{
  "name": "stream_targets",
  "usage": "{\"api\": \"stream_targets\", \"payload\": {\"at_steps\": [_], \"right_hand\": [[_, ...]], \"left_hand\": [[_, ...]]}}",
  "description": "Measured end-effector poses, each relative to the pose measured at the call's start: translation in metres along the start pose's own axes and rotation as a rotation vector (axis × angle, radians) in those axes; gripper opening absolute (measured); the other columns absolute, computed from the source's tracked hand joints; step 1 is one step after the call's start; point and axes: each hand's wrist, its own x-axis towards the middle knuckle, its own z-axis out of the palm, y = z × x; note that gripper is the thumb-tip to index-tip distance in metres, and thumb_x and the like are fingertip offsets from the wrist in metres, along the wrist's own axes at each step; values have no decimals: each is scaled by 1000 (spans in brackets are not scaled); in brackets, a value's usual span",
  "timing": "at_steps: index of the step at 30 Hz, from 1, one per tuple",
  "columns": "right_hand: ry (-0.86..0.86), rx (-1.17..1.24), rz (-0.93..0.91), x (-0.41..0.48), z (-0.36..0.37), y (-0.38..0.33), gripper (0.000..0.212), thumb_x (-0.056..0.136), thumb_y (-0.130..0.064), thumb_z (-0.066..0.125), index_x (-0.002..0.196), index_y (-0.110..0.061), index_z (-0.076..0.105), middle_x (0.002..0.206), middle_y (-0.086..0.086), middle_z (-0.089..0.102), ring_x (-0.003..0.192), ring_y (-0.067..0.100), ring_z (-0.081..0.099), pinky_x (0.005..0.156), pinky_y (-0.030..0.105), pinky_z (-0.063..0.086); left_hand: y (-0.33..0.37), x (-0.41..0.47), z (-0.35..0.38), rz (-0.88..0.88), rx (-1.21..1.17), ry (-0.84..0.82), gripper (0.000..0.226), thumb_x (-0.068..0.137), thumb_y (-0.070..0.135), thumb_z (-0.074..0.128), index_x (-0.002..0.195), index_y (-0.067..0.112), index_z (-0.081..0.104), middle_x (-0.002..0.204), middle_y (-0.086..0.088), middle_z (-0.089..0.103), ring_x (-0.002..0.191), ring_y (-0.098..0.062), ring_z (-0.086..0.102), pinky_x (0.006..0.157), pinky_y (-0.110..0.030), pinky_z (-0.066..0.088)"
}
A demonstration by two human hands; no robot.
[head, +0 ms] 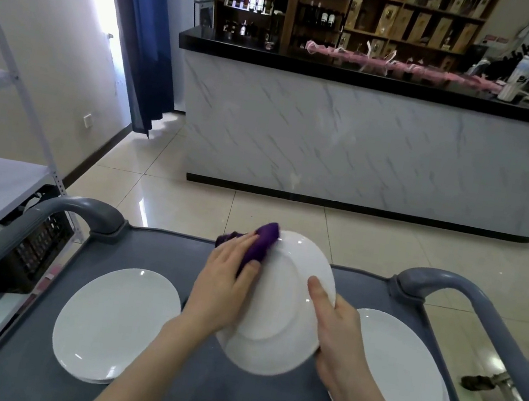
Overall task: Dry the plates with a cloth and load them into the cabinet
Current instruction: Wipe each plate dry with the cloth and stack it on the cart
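Head view: drying step, judged midway; the underside of one plate faces the camera.
Cart (158, 249): grey top, near; carries everything.
Plate stacks: left stack (115, 322) and right stack (401, 378) lie flat, either side of the arms.
Held plate (277, 306): tilted, lifted above the cart between the stacks.
Right hand (338, 337): clamps the near-right rim, thumb on the underside, fingers hidden behind.
Left hand (221, 290): fingers nearly straight, pressing the cloth to the far-left rim.
Cloth (261, 241): purple, bunched.
Advice: sweep round the foot ring, turn the plate, keep a firm rim hold.
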Motion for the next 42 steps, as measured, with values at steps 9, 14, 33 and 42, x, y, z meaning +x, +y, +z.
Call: {"api": "stream_targets", "payload": {"at_steps": [9,14,33,42], "right_hand": [[143,135,-54,17,7,-20,26,93,-37,64,88,-12,70,83,-3,77,78,13,72,68,29,58],[92,90,-26,8,17,-5,26,95,-36,60,93,-13,73,92,7,78,89,21,73,80,37,58],[89,-8,-12,-10,-13,3,34,92,-32,67,78,-1,71,82,20,73,74,23,68,68,36,54],[171,21,-30,1,-13,1,29,93,-37,63,88,-9,73,86,7,77,81,19,72,74,34,57]], "left_hand": [[10,-73,39,31,-221,101,53,97,34,37,149,23,36,157,18,31,150,-12,17,119,-43,21],[37,-63,43,82,-17,68,49,97,41,30,146,40,32,154,30,26,148,1,13,120,-42,11],[11,-18,20,0,-166,-44,52,99,26,33,144,51,37,148,34,37,141,5,27,120,-33,25],[47,-73,50,19,-156,-98,52,93,43,28,145,42,29,153,28,26,149,-1,9,122,-40,14]]}}
